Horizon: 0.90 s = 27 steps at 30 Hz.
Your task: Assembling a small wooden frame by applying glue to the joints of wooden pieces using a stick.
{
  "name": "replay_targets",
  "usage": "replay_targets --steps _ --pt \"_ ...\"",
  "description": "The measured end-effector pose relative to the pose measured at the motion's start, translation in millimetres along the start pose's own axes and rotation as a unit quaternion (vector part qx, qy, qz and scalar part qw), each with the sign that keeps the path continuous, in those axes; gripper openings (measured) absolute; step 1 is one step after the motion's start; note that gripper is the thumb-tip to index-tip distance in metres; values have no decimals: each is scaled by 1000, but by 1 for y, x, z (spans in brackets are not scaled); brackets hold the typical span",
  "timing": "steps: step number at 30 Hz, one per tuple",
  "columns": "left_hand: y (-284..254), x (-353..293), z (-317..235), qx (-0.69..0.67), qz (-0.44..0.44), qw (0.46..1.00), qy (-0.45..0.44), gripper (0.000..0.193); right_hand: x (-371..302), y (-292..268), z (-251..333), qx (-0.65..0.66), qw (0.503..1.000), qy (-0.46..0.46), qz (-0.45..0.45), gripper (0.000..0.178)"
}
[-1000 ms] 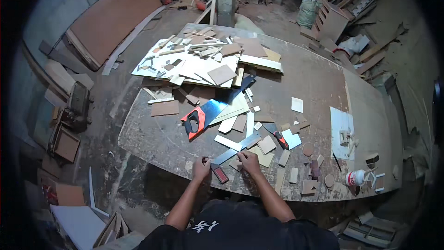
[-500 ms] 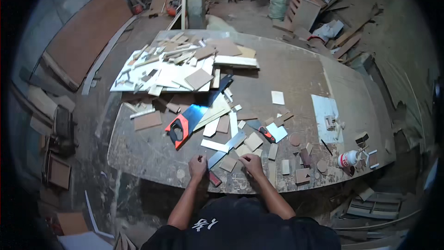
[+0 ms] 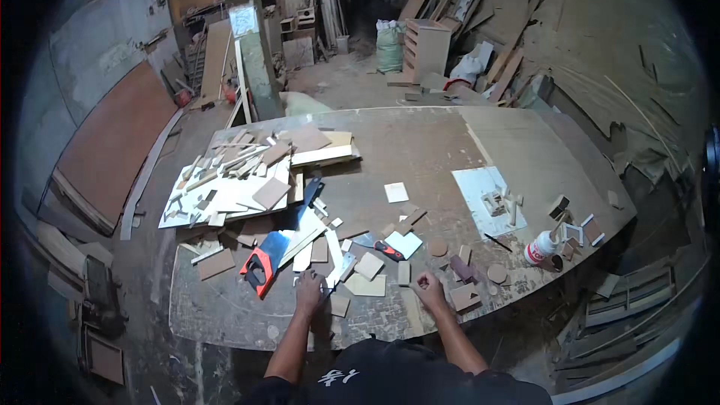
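My left hand (image 3: 308,292) is closed low over the table, its fingers curled beside a metal straight blade (image 3: 343,265). What it grips is hidden by the fingers. A dark narrow part shows just to its right. My right hand (image 3: 430,290) has its thumb and fingers curled together above the near edge; anything between them is too small to make out. Left of the right hand lie a small upright wood block (image 3: 404,273) and pale square boards (image 3: 365,285). A handsaw with an orange-and-black handle (image 3: 259,272) rests left of my left hand. A folding knife-like tool with a red-black handle (image 3: 388,250) lies farther off.
Offcuts pile up on a white board (image 3: 247,193) at the far left. On the right are a white glue bottle (image 3: 539,247), a black pencil (image 3: 498,242), wood discs (image 3: 497,274) and a white sheet (image 3: 471,187) with small wooden parts. A pillar (image 3: 259,67) stands beyond the table.
My view has tilted up and turned right. My hands are farther apart, the right one now beside the wood blocks. The long white strip near my left hand no longer shows.
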<state>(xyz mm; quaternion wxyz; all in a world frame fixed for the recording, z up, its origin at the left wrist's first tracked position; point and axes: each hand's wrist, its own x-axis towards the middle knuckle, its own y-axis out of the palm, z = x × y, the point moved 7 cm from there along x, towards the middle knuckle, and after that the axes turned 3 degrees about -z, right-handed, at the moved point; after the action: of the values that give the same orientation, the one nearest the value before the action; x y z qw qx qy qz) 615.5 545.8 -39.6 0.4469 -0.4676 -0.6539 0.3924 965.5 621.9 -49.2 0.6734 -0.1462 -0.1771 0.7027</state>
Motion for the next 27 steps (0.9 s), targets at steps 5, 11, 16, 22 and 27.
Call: replay_targets --steps 5,11,16,22,27 --pt "10 3 4 8 35 997 -73 12 -6 -54 -47 -13 997 65 -41 14" --pt "-6 -2 -28 -11 -21 997 -78 16 -9 -93 -70 -17 996 52 -70 10" --pt "11 -3 -60 -214 -22 958 -189 25 4 -90 -84 62 996 49 -39 14" --pt "63 -20 -98 -503 -5 821 -271 46 20 -81 -79 165 985 -3 55 22" --pt "80 -57 -98 -536 -7 769 -348 36 23 -81 -66 -14 996 -35 76 19"
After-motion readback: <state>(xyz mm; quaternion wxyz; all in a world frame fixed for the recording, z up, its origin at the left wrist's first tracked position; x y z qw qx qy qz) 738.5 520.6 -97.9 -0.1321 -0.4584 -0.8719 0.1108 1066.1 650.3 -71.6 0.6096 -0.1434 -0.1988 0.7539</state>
